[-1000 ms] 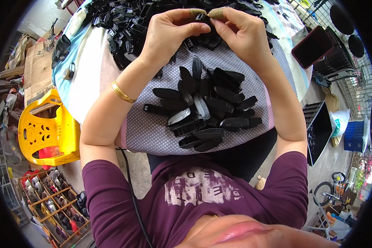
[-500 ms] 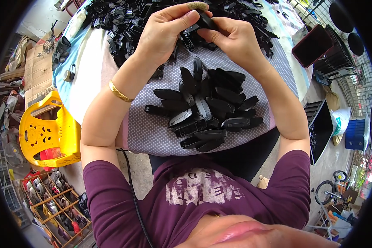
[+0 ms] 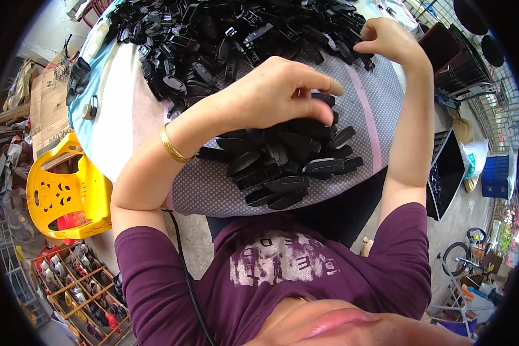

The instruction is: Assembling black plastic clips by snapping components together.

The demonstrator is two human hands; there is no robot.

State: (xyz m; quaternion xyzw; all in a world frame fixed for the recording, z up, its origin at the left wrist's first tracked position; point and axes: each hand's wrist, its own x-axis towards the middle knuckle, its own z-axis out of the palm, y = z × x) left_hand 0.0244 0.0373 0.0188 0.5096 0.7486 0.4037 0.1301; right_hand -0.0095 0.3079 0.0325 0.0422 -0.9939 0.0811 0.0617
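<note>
My left hand (image 3: 279,95), with a gold bangle at the wrist, reaches over a small pile of black elongated plastic parts (image 3: 274,147) at the near middle of the table. Its thumb and bent fingers close round one black plastic part (image 3: 324,98), of which only a bit shows. A beige cover sits on one fingertip. Off to the right, my right hand (image 3: 389,41) hovers by the edge of a large heap of black plastic parts (image 3: 207,46). Thumb and fingers there are apart, and I see nothing between them.
A dotted cloth (image 3: 352,115) covers the round table. A yellow plastic chair (image 3: 69,190) stands at the left. At the right are a black bin (image 3: 444,173), a blue crate (image 3: 497,176) and a dark phone-like slab (image 3: 441,49). A black cord (image 3: 181,259) hangs beside my left arm.
My hands have come apart. The left came down over the small pile with the black plastic part; the right let go and moved right to the big heap's edge.
</note>
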